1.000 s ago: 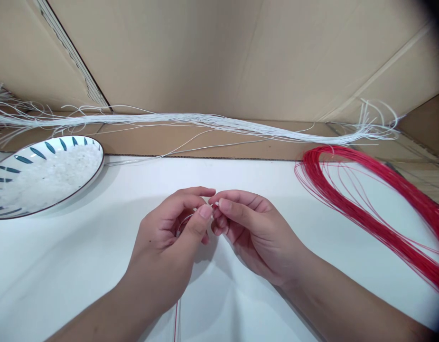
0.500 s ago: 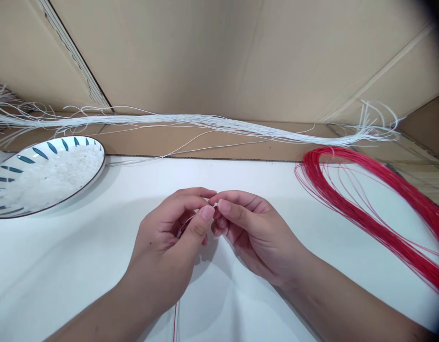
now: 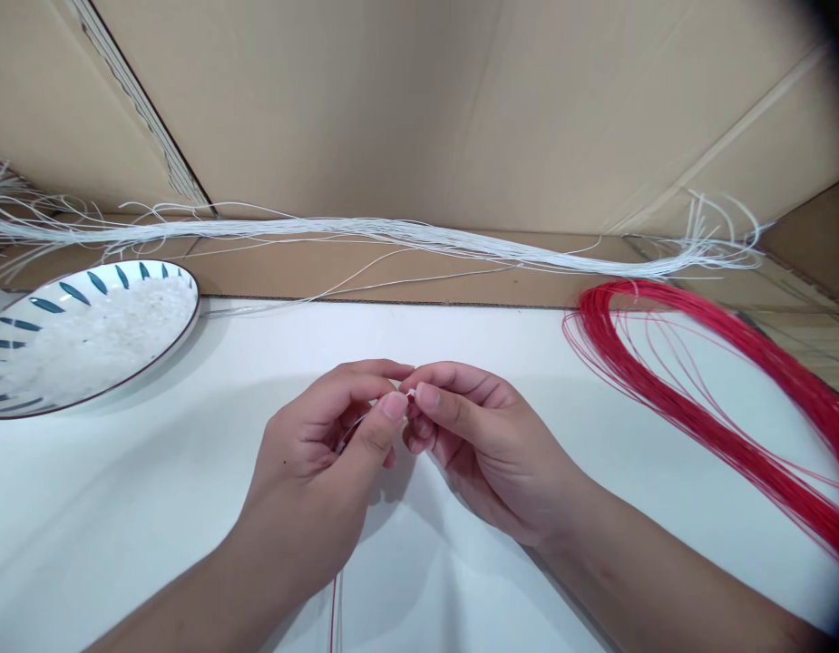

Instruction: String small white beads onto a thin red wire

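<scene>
In the middle of the head view, my left hand [image 3: 317, 472] and my right hand [image 3: 491, 435] meet at their fingertips above the white table. Between them shows a tiny white plastic piece [image 3: 412, 393], mostly covered by fingers. My right thumb and index finger pinch this piece. Closed as well, my left thumb and index finger hold thin wires right beside it. A white wire [image 3: 353, 430] curves through my left palm. Below that hand, a red wire [image 3: 333, 617] and a pale wire [image 3: 341, 617] run down to the bottom edge.
A patterned plate [image 3: 48, 306] heaped with small white pieces [image 3: 112, 326] stands at the left. Along the cardboard wall [image 3: 392, 109] lies a long bundle of white wires [image 3: 405, 233]. A looped bundle of red wires [image 3: 691, 413] rests at the right.
Both hands keep the same pinch and have barely moved. The left thumb and the white piece have shifted a few pixels to the left.
</scene>
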### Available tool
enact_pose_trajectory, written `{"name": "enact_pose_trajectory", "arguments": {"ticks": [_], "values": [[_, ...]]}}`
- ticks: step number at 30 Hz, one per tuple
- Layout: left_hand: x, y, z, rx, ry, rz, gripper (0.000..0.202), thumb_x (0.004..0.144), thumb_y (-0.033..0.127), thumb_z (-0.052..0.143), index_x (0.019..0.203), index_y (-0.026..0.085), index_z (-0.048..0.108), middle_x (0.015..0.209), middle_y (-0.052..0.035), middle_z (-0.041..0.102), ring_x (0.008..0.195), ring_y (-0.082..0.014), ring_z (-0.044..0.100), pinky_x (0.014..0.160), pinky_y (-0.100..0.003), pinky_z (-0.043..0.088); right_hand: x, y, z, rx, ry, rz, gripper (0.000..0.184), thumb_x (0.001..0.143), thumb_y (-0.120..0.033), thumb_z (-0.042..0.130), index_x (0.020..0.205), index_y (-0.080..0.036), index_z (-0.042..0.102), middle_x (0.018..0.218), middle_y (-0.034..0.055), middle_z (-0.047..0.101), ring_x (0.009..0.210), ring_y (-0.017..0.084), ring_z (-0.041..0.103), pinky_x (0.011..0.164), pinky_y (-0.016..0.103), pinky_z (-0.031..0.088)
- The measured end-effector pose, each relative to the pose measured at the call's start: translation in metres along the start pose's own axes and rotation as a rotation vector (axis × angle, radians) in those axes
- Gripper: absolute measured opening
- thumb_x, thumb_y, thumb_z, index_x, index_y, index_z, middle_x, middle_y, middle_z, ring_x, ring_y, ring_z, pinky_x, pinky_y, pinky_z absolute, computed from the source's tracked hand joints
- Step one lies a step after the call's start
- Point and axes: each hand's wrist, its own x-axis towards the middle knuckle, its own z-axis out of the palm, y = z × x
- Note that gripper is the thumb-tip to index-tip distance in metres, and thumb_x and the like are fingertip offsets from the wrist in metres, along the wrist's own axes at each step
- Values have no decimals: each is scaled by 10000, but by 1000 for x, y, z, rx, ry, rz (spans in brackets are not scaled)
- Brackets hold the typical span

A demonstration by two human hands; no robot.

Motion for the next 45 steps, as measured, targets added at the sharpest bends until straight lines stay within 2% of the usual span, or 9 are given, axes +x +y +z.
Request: {"name": "enact_pose_trajectory", "arguments": {"ticks": [6,9,14,17,21,25,34,41,45], "values": [[0,1,2,-5,-9,-10,220,952,263,614,768,291,729,1017,35,701,806,-98,650,701,-181,543,0,-2,3,0,11,-11,100,796,-258,816,810,-174,763,720,0,671,642,93,571,667,242,455],[0,2,3,2,33,-21,228,929,267,636,718,270,722,951,9,695,845,-134,652,689,-210,536,0,-2,5,-33,-6,-36,83,795,-251,814,803,-187,761,705,-3,671,645,102,585,659,248,451],[0,0,2,-153,14,-153,272,955,304,563,727,241,696,1019,-16,704,753,-153,625,717,-306,521,0,-2,6,-51,-18,-50,86,812,-247,792,781,-181,747,656,-10,643,625,108,582,653,257,450],[1,-2,1,-207,18,-190,251,928,251,579,692,224,660,984,-23,694,747,-165,622,698,-314,515,0,-2,6,-25,27,-51,104,796,-245,802,772,-168,735,666,-8,651,594,93,570,636,244,443],[0,-1,3,-186,10,-160,267,914,206,590,652,213,640,931,-8,649,805,-149,614,742,-275,504,-1,0,6,-42,25,-56,126,805,-263,794,765,-171,717,635,-9,634,608,106,576,645,253,442],[0,0,3,-163,-18,-169,234,929,209,594,708,231,668,988,21,610,761,-104,595,706,-225,499,-3,3,5,-100,-10,-77,102,822,-257,780,794,-184,715,689,-11,632,655,107,564,674,260,454],[-1,5,8,-131,35,-133,227,921,249,611,707,228,684,939,-1,623,736,-120,596,680,-239,488,-1,3,6,-91,37,-111,116,808,-286,787,805,-190,722,641,-16,617,595,107,550,626,257,455],[-4,7,9,10,83,-80,220,902,287,629,707,233,714,1019,-29,638,763,-147,608,680,-261,511,1,2,6,-53,41,-70,137,773,-281,798,754,-177,711,617,-18,619,555,100,549,579,241,461],[-4,6,4,133,61,-2,247,916,285,607,687,240,689,1019,-27,632,840,-158,617,651,-227,502,0,3,6,-82,22,-79,122,800,-264,777,750,-177,708,609,-17,631,541,99,565,560,237,470]]}}
